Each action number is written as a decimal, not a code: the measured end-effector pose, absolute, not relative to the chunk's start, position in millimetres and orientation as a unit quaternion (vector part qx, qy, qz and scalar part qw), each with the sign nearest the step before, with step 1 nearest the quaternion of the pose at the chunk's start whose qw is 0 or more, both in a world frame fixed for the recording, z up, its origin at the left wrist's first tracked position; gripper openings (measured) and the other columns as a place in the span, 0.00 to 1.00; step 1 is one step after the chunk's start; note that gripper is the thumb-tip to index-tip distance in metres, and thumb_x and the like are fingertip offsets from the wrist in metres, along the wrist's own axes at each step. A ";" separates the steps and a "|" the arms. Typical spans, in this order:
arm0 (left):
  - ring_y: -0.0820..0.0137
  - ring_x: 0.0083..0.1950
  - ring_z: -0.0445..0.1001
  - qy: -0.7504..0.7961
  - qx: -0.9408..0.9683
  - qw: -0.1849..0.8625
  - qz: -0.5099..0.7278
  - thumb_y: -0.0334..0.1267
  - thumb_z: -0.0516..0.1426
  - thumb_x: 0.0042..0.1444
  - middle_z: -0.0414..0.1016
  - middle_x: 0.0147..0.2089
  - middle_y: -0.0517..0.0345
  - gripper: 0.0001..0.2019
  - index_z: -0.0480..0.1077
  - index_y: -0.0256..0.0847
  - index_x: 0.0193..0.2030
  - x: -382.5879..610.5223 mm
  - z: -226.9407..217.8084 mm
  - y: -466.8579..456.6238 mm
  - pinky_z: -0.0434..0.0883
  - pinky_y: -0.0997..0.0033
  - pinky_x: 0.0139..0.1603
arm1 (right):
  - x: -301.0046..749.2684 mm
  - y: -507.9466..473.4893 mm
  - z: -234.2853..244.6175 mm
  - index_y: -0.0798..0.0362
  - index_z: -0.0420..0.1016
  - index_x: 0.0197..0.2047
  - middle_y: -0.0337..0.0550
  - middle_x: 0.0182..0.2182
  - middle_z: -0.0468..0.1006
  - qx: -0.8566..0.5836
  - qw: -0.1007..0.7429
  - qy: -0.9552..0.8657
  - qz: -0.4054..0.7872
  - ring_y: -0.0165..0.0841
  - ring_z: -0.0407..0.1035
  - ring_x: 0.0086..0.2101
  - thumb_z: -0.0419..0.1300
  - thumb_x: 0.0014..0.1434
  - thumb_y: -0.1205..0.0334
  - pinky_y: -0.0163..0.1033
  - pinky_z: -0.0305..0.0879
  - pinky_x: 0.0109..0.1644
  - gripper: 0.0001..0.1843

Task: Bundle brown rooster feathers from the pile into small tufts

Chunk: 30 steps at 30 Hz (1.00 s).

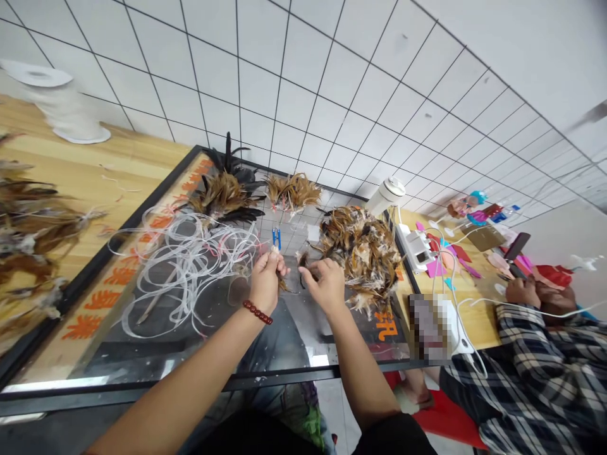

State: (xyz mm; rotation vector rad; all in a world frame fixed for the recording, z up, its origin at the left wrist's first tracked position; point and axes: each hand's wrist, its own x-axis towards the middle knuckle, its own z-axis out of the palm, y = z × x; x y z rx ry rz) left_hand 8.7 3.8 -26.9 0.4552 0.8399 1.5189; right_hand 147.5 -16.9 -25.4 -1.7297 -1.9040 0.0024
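Note:
My left hand [266, 279], with a red bead bracelet at the wrist, is closed around a small bunch of brown feathers [279, 270] over a glass table [199, 354]. My right hand [325, 283] pinches a dark feather [303, 262] just right of it. A big loose pile of brown and white feathers [363, 249] lies beside my right hand. A tangle of clear plastic cord [190, 259] spreads to the left of my left hand. Small blue snips [276, 237] lie just beyond my hands.
Two tied feather bundles [222, 193] [291, 191] rest at the table's far edge by the tiled wall. More feathers [28, 234] lie on the wooden bench at left, near a white spool [61, 101]. A person in a plaid shirt [540, 373] sits at right by a cluttered desk.

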 end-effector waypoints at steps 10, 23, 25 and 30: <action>0.76 0.26 0.71 0.378 0.167 0.664 0.623 0.42 0.62 0.49 0.72 0.26 0.59 0.12 0.67 0.36 0.25 6.1 -20.3 4.7 0.70 0.73 0.32 | 153.2 -20.8 -8.2 0.51 0.67 0.30 0.45 0.36 0.76 -0.570 0.410 -0.709 0.057 0.35 0.68 0.40 0.53 0.59 0.61 0.41 0.59 0.46 0.07; 0.69 0.39 0.75 0.243 0.127 0.785 0.555 0.32 0.60 0.52 0.66 0.25 0.60 0.07 0.67 0.36 0.25 -7.6 -10.3 7.6 0.73 0.69 0.42 | 154.2 -25.1 -9.1 0.50 0.71 0.35 0.38 0.27 0.76 -0.522 0.308 -0.786 0.120 0.30 0.69 0.30 0.54 0.53 0.65 0.36 0.62 0.41 0.06; 0.71 0.37 0.74 0.247 0.125 0.772 0.572 0.34 0.60 0.53 0.64 0.24 0.61 0.09 0.66 0.37 0.25 -7.9 -10.7 9.2 0.73 0.68 0.43 | 163.9 -20.9 -8.7 0.51 0.72 0.38 0.39 0.28 0.77 -0.575 0.310 -0.751 0.097 0.31 0.69 0.31 0.53 0.55 0.65 0.37 0.63 0.43 0.08; 0.75 0.29 0.69 0.241 0.172 0.778 0.554 0.38 0.61 0.53 0.59 0.21 0.65 0.10 0.66 0.38 0.25 -3.7 -10.2 4.8 0.71 0.69 0.40 | 172.3 -13.5 -7.1 0.53 0.75 0.41 0.49 0.42 0.76 -0.622 0.439 -0.644 0.068 0.36 0.70 0.44 0.54 0.58 0.61 0.42 0.64 0.50 0.11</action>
